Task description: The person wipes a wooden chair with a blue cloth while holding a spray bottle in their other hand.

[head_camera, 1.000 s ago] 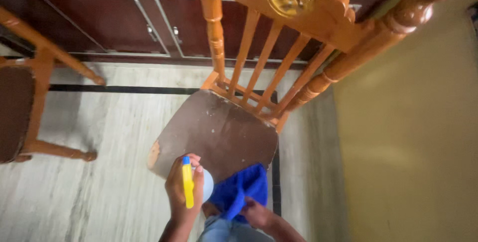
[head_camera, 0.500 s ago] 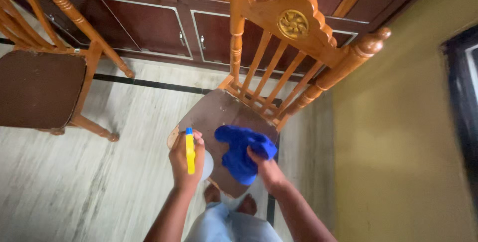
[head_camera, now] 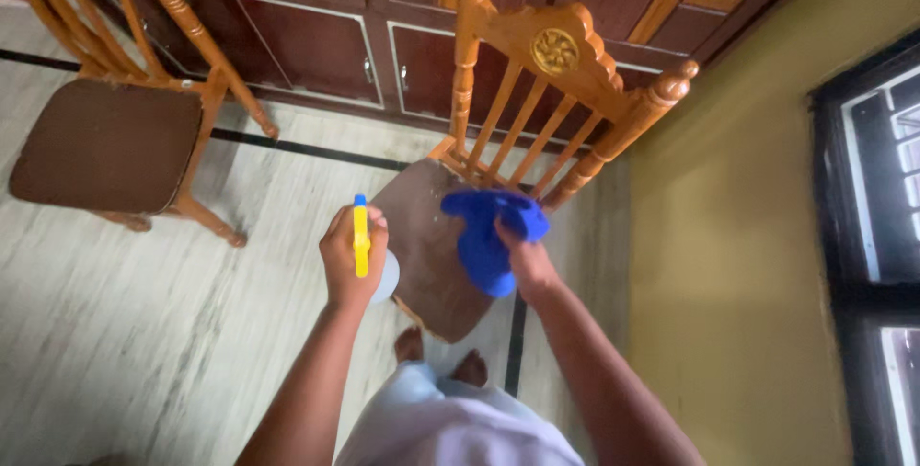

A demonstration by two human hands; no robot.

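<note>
Spray bottle: a pale plastic bottle with a yellow trigger head and small blue nozzle (head_camera: 361, 239) is being held upright in the air, just in front of the near edge of a chair seat.
Left hand: the person's left hand (head_camera: 350, 255) is wrapping its fingers (head_camera: 376, 228) tightly around the neck of the bottle, arm reaching forward.
Blue cloth: a bright blue soft cloth (head_camera: 487, 232) is hanging bunched over the seat, close to the chair's back spindles; whether it is touching the seat cannot be told.
Right hand: the right hand (head_camera: 525, 260) is gripping the cloth, fingers clenched into its folds.
Chair: an orange-brown wooden chair with a dark brown worn seat (head_camera: 428, 241), turned posts and a carved round medallion on its backrest is standing directly before the person.
Second chair: a matching wooden chair with a brown seat (head_camera: 105, 145) is standing well apart to the left.
Floor: pale streaked marble with dark inlaid lines (head_camera: 144, 322) is lying underfoot, the person's bare feet showing below the seat.
Surroundings: dark red-brown cupboard doors (head_camera: 307, 40) are running behind the chairs; a yellow-green wall (head_camera: 728, 265) is rising at right.
</note>
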